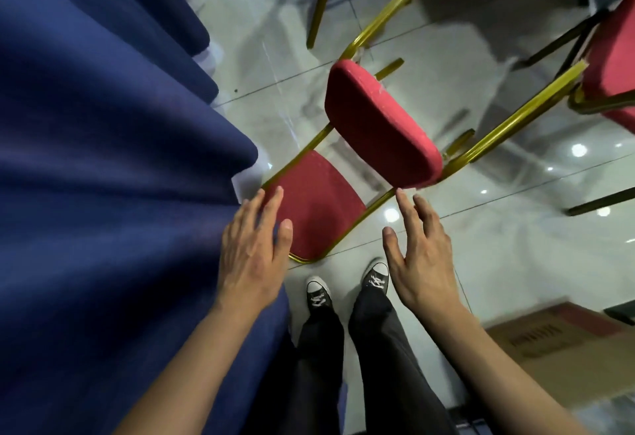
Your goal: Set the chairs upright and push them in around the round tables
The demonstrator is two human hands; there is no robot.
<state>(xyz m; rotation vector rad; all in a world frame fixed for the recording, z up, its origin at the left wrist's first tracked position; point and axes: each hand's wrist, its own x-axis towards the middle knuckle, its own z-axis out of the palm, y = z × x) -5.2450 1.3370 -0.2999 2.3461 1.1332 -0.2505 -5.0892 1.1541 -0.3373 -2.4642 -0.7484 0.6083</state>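
Looking down from your head, you see a toppled chair (343, 166) lying on the floor just in front of your shoes (347, 288). Its frame is thin gold-coloured metal tube, and its legs point away to the far right. The seat cushion (381, 125) is thick, with rounded corners, covered in red fabric that looks a little worn and dusty at the edge. The flat red backrest (319, 208) lies nearer to you, inside a curved gold loop of tube.

Your left hand (254, 249) is spread wide, fingers straight, over the left edge of the backrest; whether it touches the fabric you cannot tell. Your right hand (419, 256) is also wide, fingers straight and apart, with the fingertips near the lower corner of the seat cushion and the gold tube there, holding nothing.

On the left hangs a dark blue tablecloth (103, 160), soft and matte, falling in deep folds. The floor (515, 221) is glossy pale tile that reflects ceiling lamps. A second red chair (611, 67) with gold tube is at the far right. A brown cardboard box (563, 342) lies at the near right.
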